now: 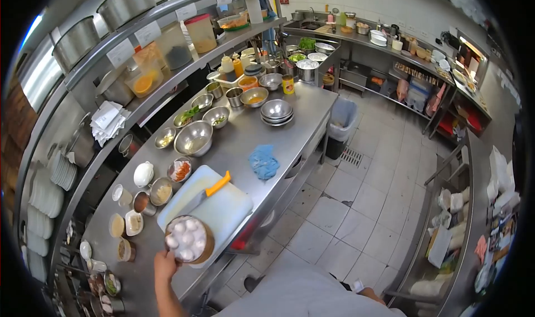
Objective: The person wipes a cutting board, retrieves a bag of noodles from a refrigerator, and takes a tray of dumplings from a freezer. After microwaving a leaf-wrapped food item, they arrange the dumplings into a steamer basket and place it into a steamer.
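Note:
At the near edge of the white cutting board (231, 205), my left hand (165, 265) is closed on the side of a round brown-sided container (208, 244). Smooth white rounded pieces, resembling eggs, fill it (186, 239). It overlaps the board's near corner in this view. Across the board lies a knife with an orange handle (217, 184), its blade toward the container. My right hand (370, 296) shows only as a small patch beside my light grey shirt, low in the view, with its fingers hidden.
Metal bowls (194, 138) and small tubs (126, 250) line the steel table's left side. A blue cloth (263, 162) lies right of the board. Shelves with containers (200, 32) overhang the far side. A lined bin (341, 120) stands past the table's end on the tiled floor.

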